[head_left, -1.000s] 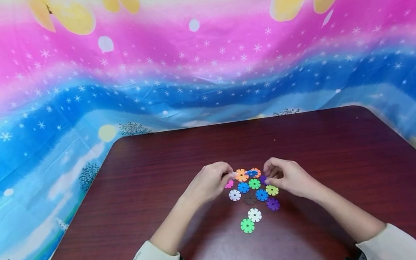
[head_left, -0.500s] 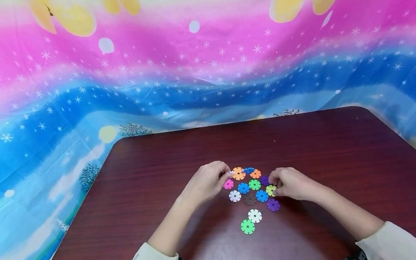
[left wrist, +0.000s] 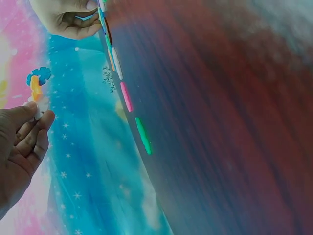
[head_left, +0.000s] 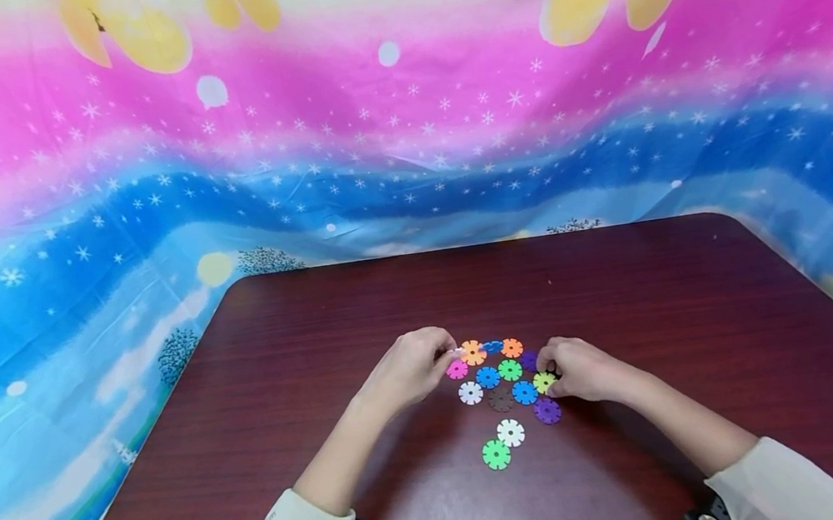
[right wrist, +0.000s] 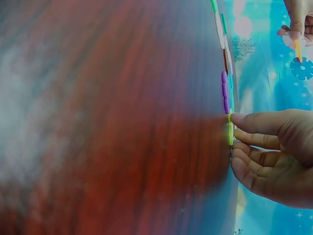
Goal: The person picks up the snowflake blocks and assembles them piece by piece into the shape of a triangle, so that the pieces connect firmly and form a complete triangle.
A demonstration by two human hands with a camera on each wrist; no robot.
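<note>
Pink-and-blue snowflake backdrop (head_left: 404, 127) behind dark reddish table (head_left: 303, 329).

In front of me I see a dark reddish-brown table (head_left: 360, 299) with rounded far corners; behind it hangs a pink-and-blue cloth (head_left: 340, 91) printed with white snowflakes (head_left: 516, 98).

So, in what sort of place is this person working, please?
It looks like an indoor play or craft corner, though the room beyond is hidden: a dark wood-look table, colourful notched discs spread on it, and a snowflake-print cloth hanging behind.
</note>
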